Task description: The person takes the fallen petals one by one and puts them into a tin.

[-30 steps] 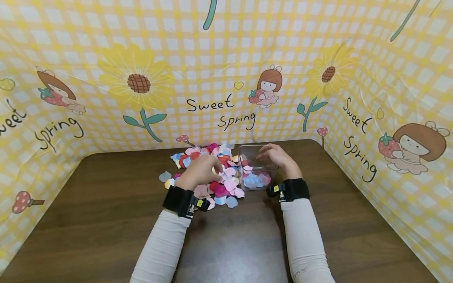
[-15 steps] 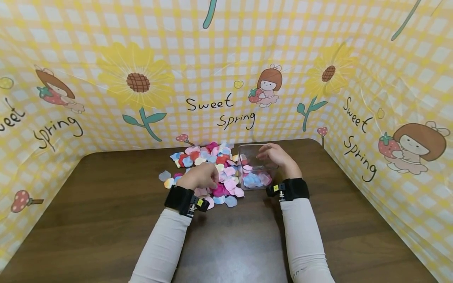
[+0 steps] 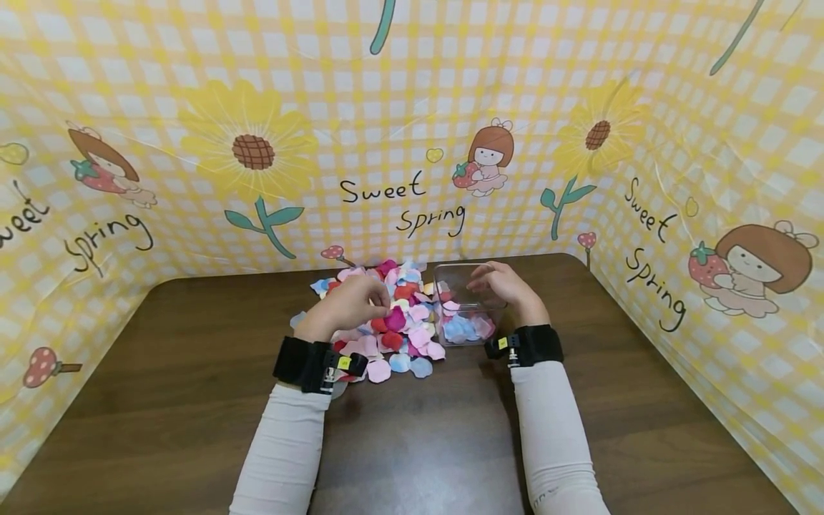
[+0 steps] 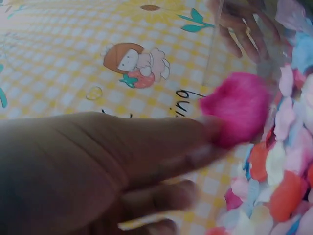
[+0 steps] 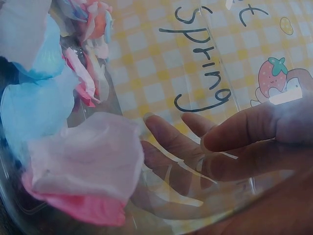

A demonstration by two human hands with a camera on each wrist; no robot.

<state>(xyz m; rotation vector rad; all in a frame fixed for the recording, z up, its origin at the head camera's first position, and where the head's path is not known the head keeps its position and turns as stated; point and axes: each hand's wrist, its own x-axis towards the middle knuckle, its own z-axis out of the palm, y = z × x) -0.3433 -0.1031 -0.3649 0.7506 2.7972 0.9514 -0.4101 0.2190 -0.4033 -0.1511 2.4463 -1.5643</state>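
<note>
Since half a second ago, the left hand (image 3: 350, 304) is lifting off the heap of petals (image 3: 393, 329) and drawing back toward the person, its grip pinching one magenta petal (image 4: 239, 115) between thumb and fingertip. The petal is hanging in the air above the heap, beside the clear box (image 3: 465, 300) on the brown bench (image 3: 193, 386). The right hand (image 3: 505, 285) is curling its fingers round the box's far rim, probably steadying it so petals can drop in; several pink and blue ones are already lying inside.
</note>
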